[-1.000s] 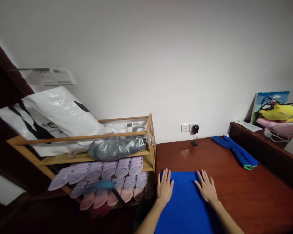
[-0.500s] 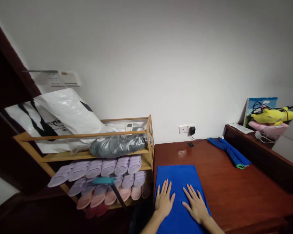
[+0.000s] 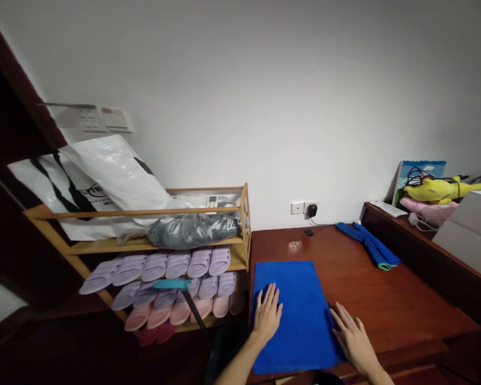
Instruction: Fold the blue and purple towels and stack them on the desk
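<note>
A blue cloth [image 3: 296, 315], laid out flat as a rectangle, covers the left front of the reddish-brown desk [image 3: 361, 299]. My left hand [image 3: 268, 314] rests palm down on the cloth's left part, fingers stretched out. At the cloth's right edge is my right hand [image 3: 353, 337], fingers extended and partly over the desk's bare wood; whether its fingertips touch the cloth I cannot tell. Neither hand grips anything. Farther back on the right lies a second blue cloth piece [image 3: 369, 243], long and narrow with green trim at its near end.
Left of the desk stands a wooden shoe rack [image 3: 144, 213] with several slippers [image 3: 178, 263], a white bag [image 3: 116, 176] and a remote control [image 3: 212, 203]. A black plug [image 3: 312, 210] sits in the wall socket. A raised ledge at right carries a yellow plush toy [image 3: 436, 190].
My right hand has moved right, from on top of the cloth to its right edge. My left hand stays on the cloth. The view has shifted slightly, showing the cloth's near edge.
</note>
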`<state>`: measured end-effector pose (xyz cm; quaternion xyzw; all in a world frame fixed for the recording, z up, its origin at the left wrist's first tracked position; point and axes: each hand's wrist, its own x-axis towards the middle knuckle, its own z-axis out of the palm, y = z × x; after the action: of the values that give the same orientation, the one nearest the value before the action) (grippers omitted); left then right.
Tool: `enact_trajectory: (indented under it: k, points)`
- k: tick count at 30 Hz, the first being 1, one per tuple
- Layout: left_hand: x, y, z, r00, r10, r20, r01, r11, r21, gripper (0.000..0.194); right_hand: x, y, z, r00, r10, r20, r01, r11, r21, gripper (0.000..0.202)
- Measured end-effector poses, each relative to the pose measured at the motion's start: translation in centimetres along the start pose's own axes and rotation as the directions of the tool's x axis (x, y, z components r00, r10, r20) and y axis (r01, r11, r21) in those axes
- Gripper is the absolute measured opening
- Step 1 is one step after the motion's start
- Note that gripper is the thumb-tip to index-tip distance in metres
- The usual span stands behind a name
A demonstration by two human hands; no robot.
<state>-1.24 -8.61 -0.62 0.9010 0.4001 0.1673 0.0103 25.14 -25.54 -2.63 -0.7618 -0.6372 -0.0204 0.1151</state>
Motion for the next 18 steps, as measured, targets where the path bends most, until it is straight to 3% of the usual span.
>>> enact_trajectory:
  k: [2,5,9,16,18]
  points:
    - [-1.7,1.2,-0.5,1.000,0.003,-0.026,-0.003,1.000,0.005,0.052,0.0,-2.1,-0.2,0.999,0.015,-0.036,-0.014,1.000,0.023,0.055]
    - [-5.3,2.1,-0.4,0.995,-0.091,-0.030,0.092,0.995,0.023,0.057,0.0,-5.1,0.7,0.996,0.087,-0.033,-0.085,0.994,0.063,0.060]
    - [-8.8,1.4,0.9,0.986,-0.159,0.051,0.157,0.987,0.030,0.057,-0.1,-6.0,2.4,0.994,0.107,-0.005,-0.106,0.989,0.104,0.062]
    - [-9.2,1.1,1.3,0.979,-0.185,0.091,0.180,0.982,0.058,0.055,-1.1,-6.8,2.4,0.989,0.092,-0.114,-0.082,0.992,0.091,0.065]
    - [-9.3,0.8,1.8,0.980,-0.172,0.102,0.166,0.984,0.062,0.055,-1.4,-7.4,2.9,0.994,0.055,-0.094,-0.045,0.993,0.106,0.065]
